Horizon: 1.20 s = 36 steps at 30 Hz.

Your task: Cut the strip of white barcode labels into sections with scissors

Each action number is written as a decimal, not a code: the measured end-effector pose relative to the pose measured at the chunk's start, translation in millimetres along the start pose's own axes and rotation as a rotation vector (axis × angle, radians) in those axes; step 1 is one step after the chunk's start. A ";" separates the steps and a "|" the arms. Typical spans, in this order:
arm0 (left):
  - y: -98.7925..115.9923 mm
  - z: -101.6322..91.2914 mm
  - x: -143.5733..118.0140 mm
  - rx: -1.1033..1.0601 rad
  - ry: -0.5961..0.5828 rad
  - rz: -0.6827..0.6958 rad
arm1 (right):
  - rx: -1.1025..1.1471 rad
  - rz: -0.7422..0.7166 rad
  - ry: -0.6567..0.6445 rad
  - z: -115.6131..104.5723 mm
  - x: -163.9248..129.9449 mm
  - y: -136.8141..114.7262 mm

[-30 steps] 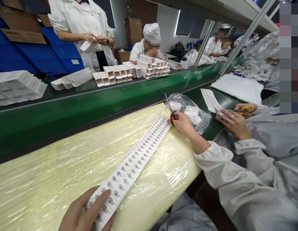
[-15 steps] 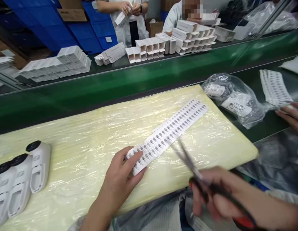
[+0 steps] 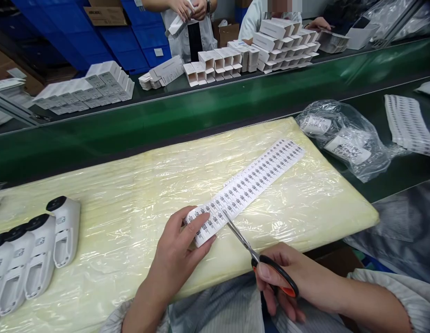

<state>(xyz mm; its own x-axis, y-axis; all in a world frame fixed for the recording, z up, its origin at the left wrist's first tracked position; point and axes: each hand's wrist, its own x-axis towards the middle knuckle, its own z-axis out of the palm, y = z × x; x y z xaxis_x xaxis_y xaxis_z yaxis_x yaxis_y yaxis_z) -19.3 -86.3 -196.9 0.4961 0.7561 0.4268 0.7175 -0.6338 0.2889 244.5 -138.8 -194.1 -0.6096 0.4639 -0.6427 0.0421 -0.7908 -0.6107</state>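
Observation:
My left hand [image 3: 182,252] pinches the near end of a long white label sheet [image 3: 256,178] printed with rows of small black codes. The sheet stretches diagonally away over a plastic-wrapped, pale yellow pad [image 3: 131,217]. In my right hand [image 3: 287,277] are scissors [image 3: 251,252] with black and orange handles. Their blade tips meet the sheet's lower edge, a short way beyond my left fingers. Whether the blades have cut into the paper, I cannot tell.
Several white plastic housings [image 3: 67,231] with black round ends lie at left. Clear bags [image 3: 346,138] with handwritten labels and more label sheets [image 3: 407,122] are at right. White boxes [image 3: 218,62] line the far side, behind a green ledge [image 3: 159,113]; two people work there.
My right hand has brought the scissors leftward, up to the label sheet's edge. My left hand keeps its hold. The hand at the far right has left the view.

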 end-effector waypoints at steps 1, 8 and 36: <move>0.1 0.1 0.2 -0.002 0.000 0.001 | -0.001 -0.001 0.007 1.0 1.2 -2.2; 0.9 0.0 1.0 -0.017 -0.004 0.005 | -0.012 0.013 0.057 4.1 3.4 -11.1; 4.5 1.5 0.9 -0.035 0.011 0.003 | -0.078 -0.022 0.070 3.5 11.4 -24.9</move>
<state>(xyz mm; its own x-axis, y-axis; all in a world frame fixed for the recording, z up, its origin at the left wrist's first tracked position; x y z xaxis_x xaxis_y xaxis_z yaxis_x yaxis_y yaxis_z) -14.9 -88.2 -196.5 0.4924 0.7528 0.4369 0.6988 -0.6412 0.3171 233.7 -115.2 -184.7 -0.5545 0.5100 -0.6576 0.0923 -0.7476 -0.6577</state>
